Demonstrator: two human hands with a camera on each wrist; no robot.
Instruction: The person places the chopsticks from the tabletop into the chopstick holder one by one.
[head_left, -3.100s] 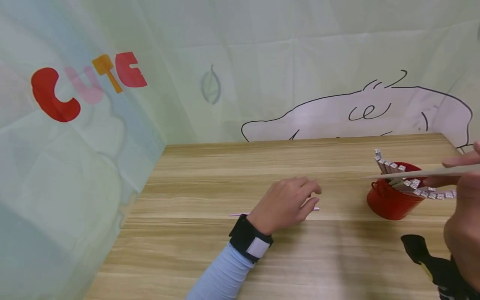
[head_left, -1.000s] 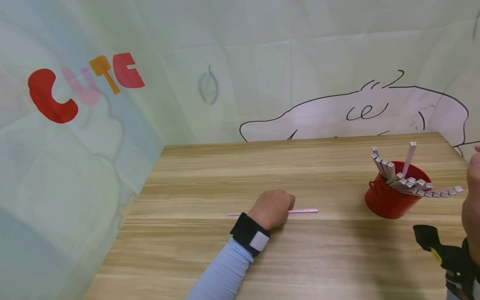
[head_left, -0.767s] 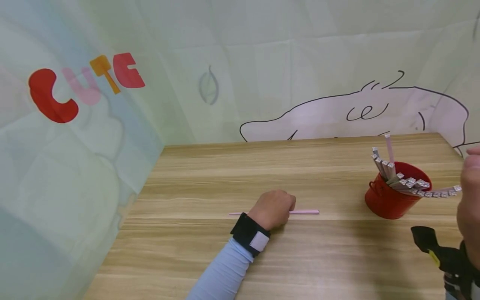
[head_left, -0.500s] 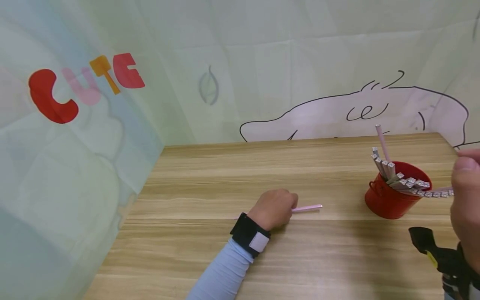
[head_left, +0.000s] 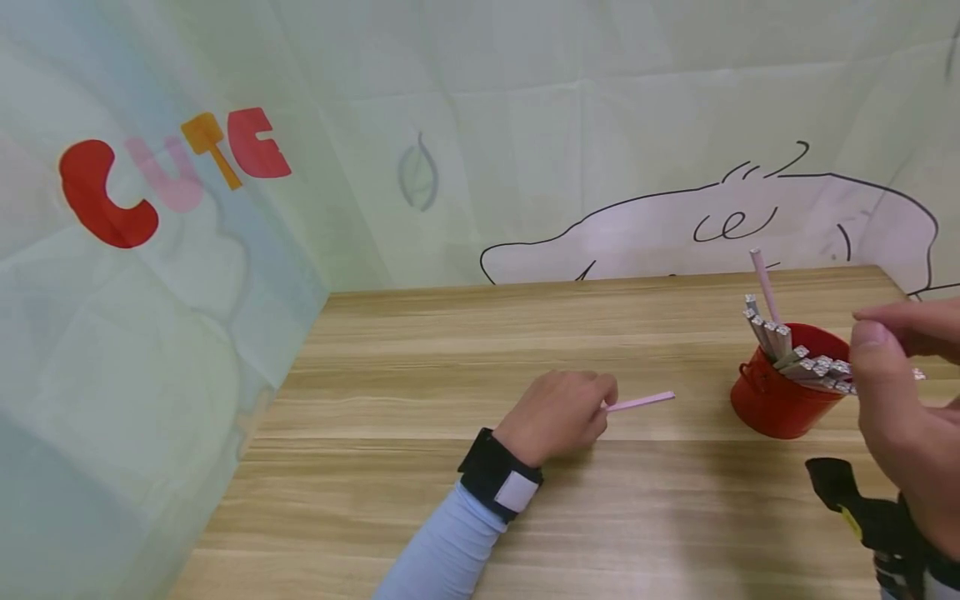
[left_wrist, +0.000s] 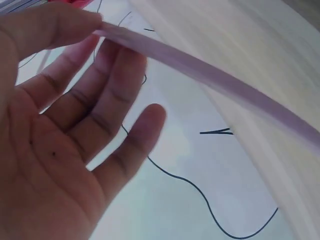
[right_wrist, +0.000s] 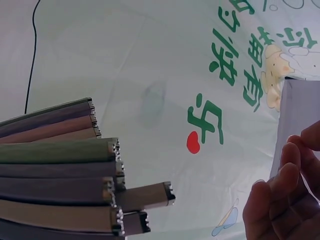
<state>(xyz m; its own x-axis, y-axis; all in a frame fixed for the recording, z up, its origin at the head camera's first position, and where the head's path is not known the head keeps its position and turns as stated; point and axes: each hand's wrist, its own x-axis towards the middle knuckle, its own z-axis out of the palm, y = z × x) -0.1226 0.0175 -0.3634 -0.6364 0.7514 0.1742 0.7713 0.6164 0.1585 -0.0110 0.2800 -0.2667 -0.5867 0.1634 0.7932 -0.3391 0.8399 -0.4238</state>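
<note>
My left hand (head_left: pixel 558 417) pinches a pink chopstick (head_left: pixel 641 402) between thumb and fingers, its thick end pointing right just over the table. In the left wrist view the chopstick (left_wrist: pixel 215 80) slants away from the thumb and fingertips, with the other fingers spread loosely. My right hand (head_left: pixel 911 408) hovers at the right edge, in front of the red bucket's right side, fingers loosely bent and holding nothing visible. The red bucket (head_left: pixel 783 408) bears several chopsticks (head_left: pixel 772 329) with patterned ends, leaning on its rim. One pink chopstick (head_left: pixel 765 287) stands taller at its back left.
The wooden table (head_left: pixel 420 358) ends at a pale printed cloth (head_left: pixel 465 167) behind and at the left. In the right wrist view, chopstick ends (right_wrist: pixel 60 190) crowd the left side, and a pale lavender strip (right_wrist: pixel 292 115) of unclear identity shows behind the fingers.
My left hand has lifted the pink chopstick off the table and shifted it right. The tall chopstick in the bucket tipped left. My right hand, holding a chopstick earlier, has moved back left without one.
</note>
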